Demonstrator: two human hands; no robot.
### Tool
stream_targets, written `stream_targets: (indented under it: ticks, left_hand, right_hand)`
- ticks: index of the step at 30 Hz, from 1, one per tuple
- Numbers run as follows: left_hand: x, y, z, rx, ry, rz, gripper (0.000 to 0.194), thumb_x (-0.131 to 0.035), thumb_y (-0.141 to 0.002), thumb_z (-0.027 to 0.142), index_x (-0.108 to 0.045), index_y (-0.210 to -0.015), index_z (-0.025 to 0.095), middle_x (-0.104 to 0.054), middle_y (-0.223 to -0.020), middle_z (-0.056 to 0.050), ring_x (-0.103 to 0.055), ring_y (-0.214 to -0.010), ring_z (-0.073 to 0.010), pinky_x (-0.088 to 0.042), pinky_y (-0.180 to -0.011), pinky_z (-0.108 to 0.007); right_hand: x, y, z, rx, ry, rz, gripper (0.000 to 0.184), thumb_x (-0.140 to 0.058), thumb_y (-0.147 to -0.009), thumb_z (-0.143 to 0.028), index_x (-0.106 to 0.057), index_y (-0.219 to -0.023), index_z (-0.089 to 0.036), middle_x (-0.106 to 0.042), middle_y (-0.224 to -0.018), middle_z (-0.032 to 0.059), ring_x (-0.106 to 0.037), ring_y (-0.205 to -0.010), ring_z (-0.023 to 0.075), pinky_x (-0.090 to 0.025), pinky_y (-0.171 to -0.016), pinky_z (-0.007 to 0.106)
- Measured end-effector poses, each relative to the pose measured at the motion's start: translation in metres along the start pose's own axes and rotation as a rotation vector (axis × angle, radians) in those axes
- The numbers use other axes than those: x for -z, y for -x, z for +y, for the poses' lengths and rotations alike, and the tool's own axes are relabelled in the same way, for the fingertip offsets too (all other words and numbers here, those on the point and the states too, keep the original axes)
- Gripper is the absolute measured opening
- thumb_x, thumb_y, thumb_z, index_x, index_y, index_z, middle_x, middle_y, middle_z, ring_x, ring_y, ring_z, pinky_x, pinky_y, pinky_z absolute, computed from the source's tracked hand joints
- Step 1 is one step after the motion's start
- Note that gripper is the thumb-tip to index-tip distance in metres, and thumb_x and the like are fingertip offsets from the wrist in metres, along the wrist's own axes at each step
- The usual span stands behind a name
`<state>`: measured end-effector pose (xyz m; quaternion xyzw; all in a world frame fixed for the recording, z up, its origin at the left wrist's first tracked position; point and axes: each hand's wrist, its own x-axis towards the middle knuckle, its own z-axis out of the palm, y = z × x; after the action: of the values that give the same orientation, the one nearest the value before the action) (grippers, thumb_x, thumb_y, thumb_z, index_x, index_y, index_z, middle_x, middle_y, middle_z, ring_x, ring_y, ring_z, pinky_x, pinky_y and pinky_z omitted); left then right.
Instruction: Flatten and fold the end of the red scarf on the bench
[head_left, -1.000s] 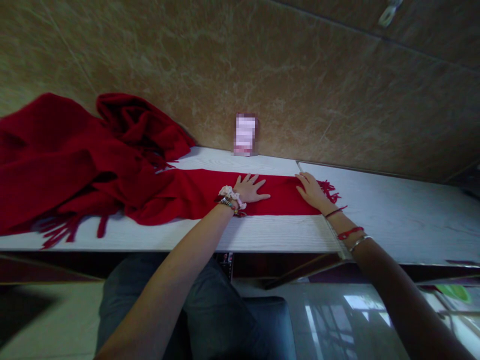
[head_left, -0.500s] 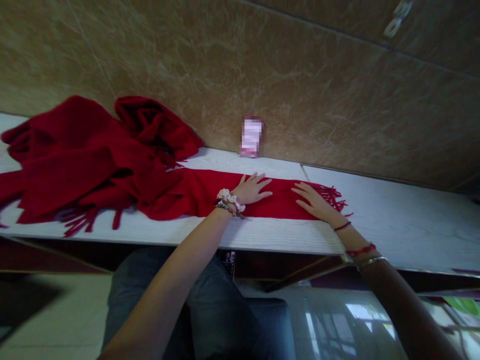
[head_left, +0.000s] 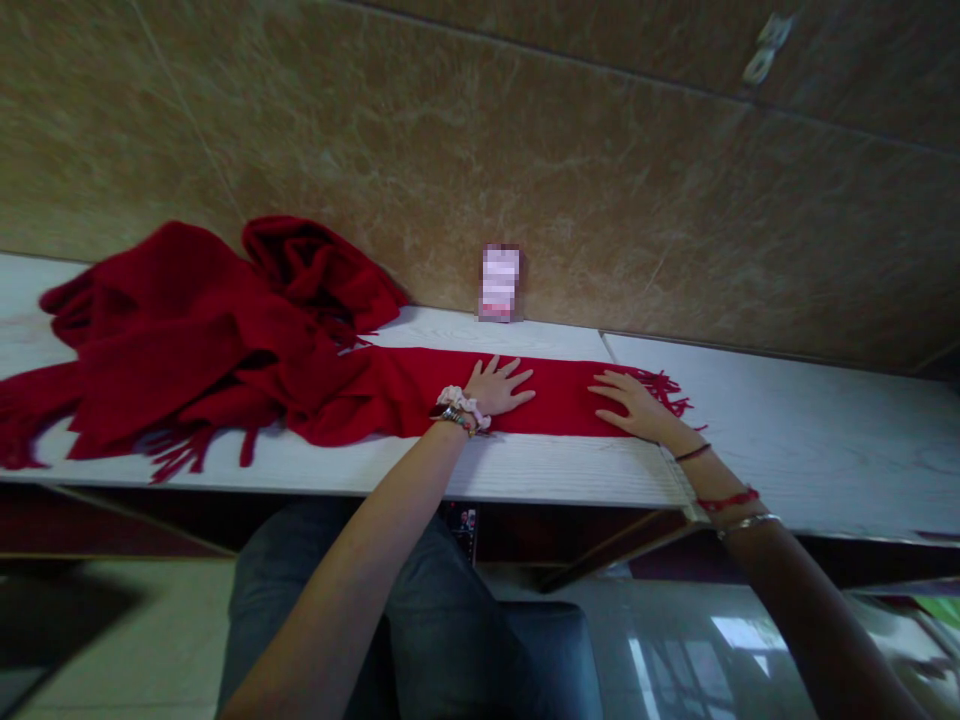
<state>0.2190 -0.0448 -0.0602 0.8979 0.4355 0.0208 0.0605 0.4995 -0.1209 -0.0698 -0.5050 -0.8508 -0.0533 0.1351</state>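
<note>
A red fringed scarf [head_left: 559, 398] lies stretched flat along a narrow white table, its tasselled end to the right. My left hand [head_left: 499, 388] rests palm down on its middle part, fingers spread. Close to the tassels, my right hand [head_left: 634, 405] is laid flat on the same cloth with its fingers apart. Neither hand grips the fabric. Toward the left the cloth runs into a heap of rumpled red fabric [head_left: 202, 340] with more fringe hanging toward the front edge. Whether the heap is one piece with the scarf or several, I cannot tell.
The white table [head_left: 787, 440] backs onto a brown marbled wall [head_left: 420, 150]. A phone-like item [head_left: 500, 283], its face blurred, leans upright against that wall. A white cable bundle [head_left: 769, 48] is higher up. Below the table edge are my legs [head_left: 450, 620] and a dark seat [head_left: 559, 650].
The view has shifted slightly. Both hands stay flat on the scarf in nearly the same places, and the red heap keeps much the same shape.
</note>
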Motion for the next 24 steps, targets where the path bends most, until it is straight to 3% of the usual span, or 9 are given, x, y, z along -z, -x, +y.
stream_targets:
  ticks: [7,13,18,24]
  left_hand:
    - [0.001,0.001,0.000,-0.020,-0.012,0.004,0.064,-0.023,-0.086,0.064,-0.026,-0.141,0.033,-0.019,-0.150,-0.002,-0.014,-0.136,-0.0370,-0.015,-0.106,-0.057]
    - [0.003,0.004,0.001,-0.006,-0.006,0.010,0.061,-0.023,-0.088,0.062,-0.029,-0.140,0.031,-0.021,-0.150,-0.003,-0.016,-0.135,-0.0357,-0.017,-0.106,-0.057]
    - [0.003,0.003,0.002,0.016,-0.012,0.062,0.055,-0.021,-0.091,0.055,-0.033,-0.138,0.028,-0.026,-0.148,-0.006,-0.018,-0.136,-0.0318,-0.019,-0.106,-0.055]
    - [0.003,0.003,0.002,0.036,-0.018,0.062,0.054,-0.021,-0.092,0.054,-0.035,-0.137,0.028,-0.026,-0.148,-0.005,-0.020,-0.136,-0.0302,-0.020,-0.106,-0.055]
  right_hand:
    - [0.004,-0.010,-0.036,0.156,-0.104,-0.062,0.045,-0.054,-0.083,-0.043,-0.058,-0.121,-0.020,-0.052,-0.129,0.0122,-0.047,-0.120,0.0247,-0.038,-0.102,0.043]
    - [0.004,-0.009,-0.041,0.227,-0.088,0.023,0.040,-0.057,-0.082,-0.038,-0.060,-0.118,-0.020,-0.055,-0.126,0.0121,-0.049,-0.117,0.0252,-0.041,-0.099,0.044]
    - [0.002,-0.010,-0.044,0.276,-0.080,0.100,0.028,-0.052,-0.085,-0.026,-0.065,-0.109,-0.018,-0.062,-0.112,0.0112,-0.058,-0.103,0.0206,-0.049,-0.091,0.038]
    - [0.001,-0.011,-0.047,0.330,-0.038,0.175,0.030,-0.044,-0.087,-0.017,-0.063,-0.110,-0.018,-0.067,-0.105,0.0099,-0.061,-0.097,0.0194,-0.051,-0.086,0.038]
